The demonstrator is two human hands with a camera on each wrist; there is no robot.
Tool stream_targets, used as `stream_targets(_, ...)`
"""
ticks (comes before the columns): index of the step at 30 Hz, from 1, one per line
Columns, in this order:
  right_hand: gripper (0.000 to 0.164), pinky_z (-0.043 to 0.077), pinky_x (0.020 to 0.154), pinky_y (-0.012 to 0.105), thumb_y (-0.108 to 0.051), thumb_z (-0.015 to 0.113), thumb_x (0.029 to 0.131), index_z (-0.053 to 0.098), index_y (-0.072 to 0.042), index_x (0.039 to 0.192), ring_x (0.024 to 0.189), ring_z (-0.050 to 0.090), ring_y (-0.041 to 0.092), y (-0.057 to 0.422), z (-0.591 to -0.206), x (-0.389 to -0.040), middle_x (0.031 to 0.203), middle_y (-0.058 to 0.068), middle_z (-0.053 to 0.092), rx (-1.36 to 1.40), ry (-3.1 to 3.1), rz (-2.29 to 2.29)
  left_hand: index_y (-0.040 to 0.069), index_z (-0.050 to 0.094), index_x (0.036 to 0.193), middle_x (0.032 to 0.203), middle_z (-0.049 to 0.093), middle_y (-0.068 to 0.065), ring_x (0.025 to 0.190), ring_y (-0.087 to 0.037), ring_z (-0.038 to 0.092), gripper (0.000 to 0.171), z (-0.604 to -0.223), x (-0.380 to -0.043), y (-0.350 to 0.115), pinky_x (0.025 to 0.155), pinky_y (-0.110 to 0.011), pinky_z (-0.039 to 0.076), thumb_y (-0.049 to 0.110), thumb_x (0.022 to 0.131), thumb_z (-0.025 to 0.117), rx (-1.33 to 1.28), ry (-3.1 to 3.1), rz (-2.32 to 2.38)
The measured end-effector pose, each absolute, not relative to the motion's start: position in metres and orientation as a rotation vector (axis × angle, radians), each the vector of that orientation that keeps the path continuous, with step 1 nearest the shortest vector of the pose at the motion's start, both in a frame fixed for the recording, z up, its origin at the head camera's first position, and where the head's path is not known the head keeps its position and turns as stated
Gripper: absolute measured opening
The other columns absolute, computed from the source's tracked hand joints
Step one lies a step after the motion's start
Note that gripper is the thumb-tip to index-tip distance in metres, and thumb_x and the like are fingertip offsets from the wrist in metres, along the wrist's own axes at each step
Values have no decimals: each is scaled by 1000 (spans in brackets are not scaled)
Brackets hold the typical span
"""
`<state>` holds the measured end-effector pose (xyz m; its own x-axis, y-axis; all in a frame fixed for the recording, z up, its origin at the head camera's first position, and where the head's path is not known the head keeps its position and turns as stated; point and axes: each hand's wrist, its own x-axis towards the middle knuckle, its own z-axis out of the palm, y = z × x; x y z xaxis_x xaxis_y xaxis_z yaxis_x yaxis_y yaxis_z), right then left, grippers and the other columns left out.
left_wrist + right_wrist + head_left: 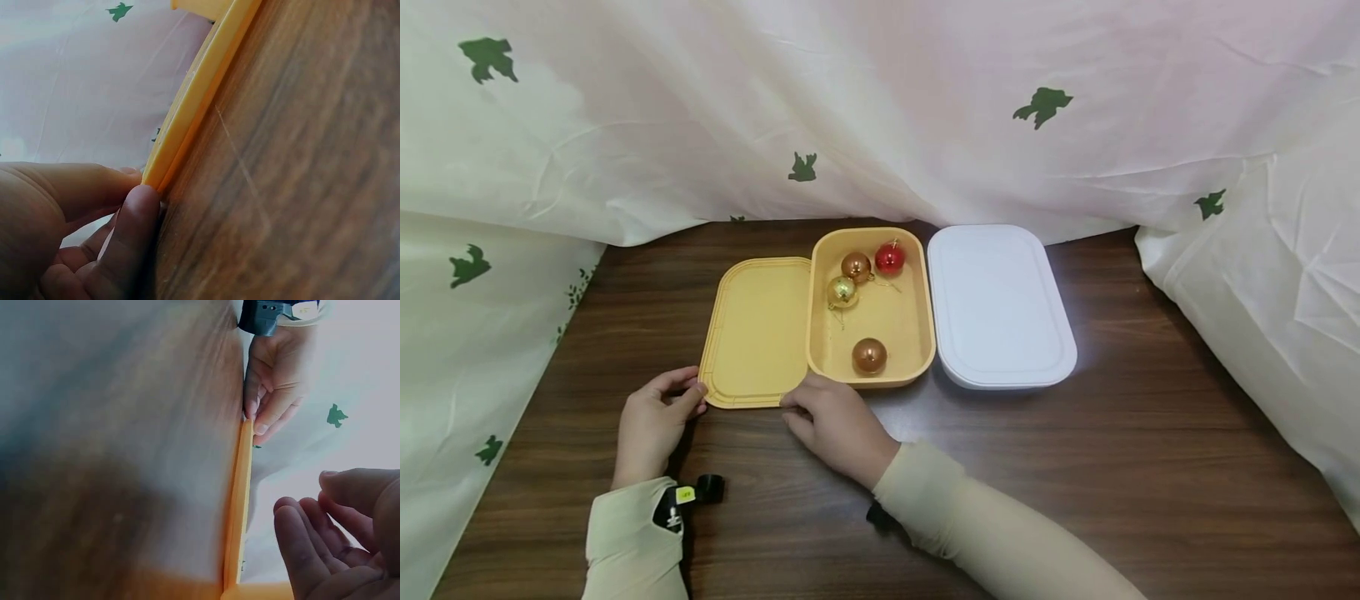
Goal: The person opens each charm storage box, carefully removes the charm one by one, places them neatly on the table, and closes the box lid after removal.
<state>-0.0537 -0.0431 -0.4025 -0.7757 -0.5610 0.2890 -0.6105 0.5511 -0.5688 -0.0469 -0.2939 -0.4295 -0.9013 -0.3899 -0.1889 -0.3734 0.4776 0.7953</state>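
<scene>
A yellow lid (758,329) lies flat on the table, its right edge against a yellow plastic box (887,382). My left hand (655,417) pinches the lid's near left corner between thumb and fingers, as the left wrist view (81,219) also shows. By the lid's near right corner, my right hand (842,425) hovers with loosely bent fingers. The right wrist view shows these fingers (297,544) apart from the lid and holding nothing. Inside the box are a red bauble (890,258), a gold bauble (842,292) and two copper baubles, one at the back (856,267), one at the front (869,356).
Right of the yellow box stands a white box with its white lid (1003,304) on. The dark wooden table (1112,467) extends in front and to the right. White cloth (880,100) with green bird shapes hangs behind and along both sides.
</scene>
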Motion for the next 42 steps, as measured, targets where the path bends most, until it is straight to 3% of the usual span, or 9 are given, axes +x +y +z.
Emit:
stream_targets(11,6,44,71,10,-16,67,85,70,-16,90,76,54,-1,-28,-398,-49,86,-10,61,996,-2584,1167,5,61,117,103,60,-11,70,-3,64,34,-426,-45,-291,63,-18,53,24,89,62,681,-2619,-1402)
stream_targets(16,7,44,70,11,-18,67,85,70,-15,91,76,54,-1,-21,-395,-49,86,-10,61,983,-2565,1185,8,64,115,101,63,-8,69,-2,62,33,-424,-44,-290,61,-15,51,29,89,62,684,-2626,-1294)
stream_targets(21,8,46,75,13,-17,67,85,70,-16,92,82,57,0,-14,-390,-49,88,-9,62,976,-2545,1184,13,67,110,98,67,-3,76,-2,60,30,-425,-44,-286,61,-11,46,32,87,65,527,-2607,-1185)
stream_targets(31,10,47,80,16,-17,68,84,71,-15,93,88,59,2,-1,-382,-51,92,-8,64,943,-2534,1205,8,68,106,99,68,-7,81,-3,62,23,-418,-44,-263,64,-11,48,10,83,70,146,-2418,-1410)
stream_targets(37,10,46,81,15,-16,70,83,71,-16,93,88,58,0,9,-380,-52,93,-9,64,905,-2524,1224,-2,66,105,99,67,-14,83,-6,63,23,-396,-40,-235,67,-13,49,2,82,68,26,-2434,-1459)
stream_targets(42,11,47,80,16,-12,71,81,71,-14,92,87,58,1,15,-381,-52,91,-8,64,892,-2486,1231,-4,65,103,100,67,-14,87,-17,65,22,-386,-39,-217,74,-17,51,1,82,68,-105,-2451,-1446)
